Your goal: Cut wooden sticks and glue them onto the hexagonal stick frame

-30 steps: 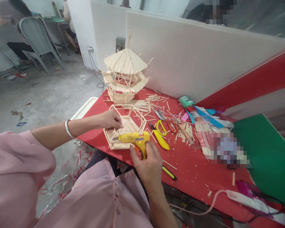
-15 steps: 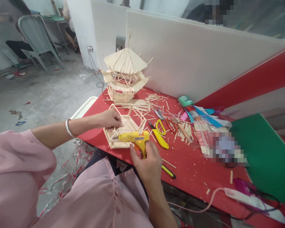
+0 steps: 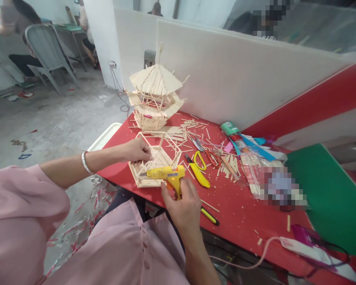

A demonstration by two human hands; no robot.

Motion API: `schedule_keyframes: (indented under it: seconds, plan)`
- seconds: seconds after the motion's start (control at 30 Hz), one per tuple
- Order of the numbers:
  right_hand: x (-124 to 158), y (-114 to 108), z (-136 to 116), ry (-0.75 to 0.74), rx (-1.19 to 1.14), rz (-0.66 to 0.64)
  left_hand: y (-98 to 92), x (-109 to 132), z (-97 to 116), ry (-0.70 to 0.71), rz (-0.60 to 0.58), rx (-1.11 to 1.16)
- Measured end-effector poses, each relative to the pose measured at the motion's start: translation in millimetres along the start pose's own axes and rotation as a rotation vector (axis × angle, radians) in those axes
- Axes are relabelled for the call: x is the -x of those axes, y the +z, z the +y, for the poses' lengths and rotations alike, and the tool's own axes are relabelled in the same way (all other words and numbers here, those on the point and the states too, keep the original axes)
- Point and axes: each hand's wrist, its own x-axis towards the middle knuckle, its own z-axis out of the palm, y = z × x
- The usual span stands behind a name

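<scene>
My right hand [image 3: 182, 200] is wrapped round the handle of a yellow hot glue gun [image 3: 165, 173], its nozzle pointing left over a low frame of thin wooden sticks [image 3: 150, 184]. My left hand [image 3: 139, 149], with fingertips pinched together, is over the left side of that frame; whatever it holds is too small or hidden to make out. The frame has several sides, a floor of sticks and some upright posts. Behind it stands a pagoda model [image 3: 157, 85] of the same sticks, with tiered roofs.
Loose sticks [image 3: 192, 124] lie scattered on the red table [image 3: 240, 213]. Right of the frame are yellow-handled cutters [image 3: 199, 174], red-handled scissors [image 3: 212, 157] and a yellow-black cutter knife [image 3: 210, 216]. Farther right are packaged sticks [image 3: 250, 172], a green board [image 3: 329, 190] and a white power strip [image 3: 302, 247].
The view has shifted slightly. Both hands and the glue gun keep nearly the same places over the stick frame.
</scene>
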Motion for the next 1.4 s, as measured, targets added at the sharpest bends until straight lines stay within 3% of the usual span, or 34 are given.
schedule_keyframes:
  seconds: [1.17,1.3,1.4]
  plan:
    - [0,3,5,-0.008,-0.032,0.007,-2.9,6,6,-0.023,-0.034,0.055]
    - [1,-2,4,0.05,-0.079,0.0,-3.8,10,5,0.036,-0.04,0.111]
    - [3,-10,11,0.148,-0.112,-0.021,-6.1,10,1,0.1,0.023,0.151]
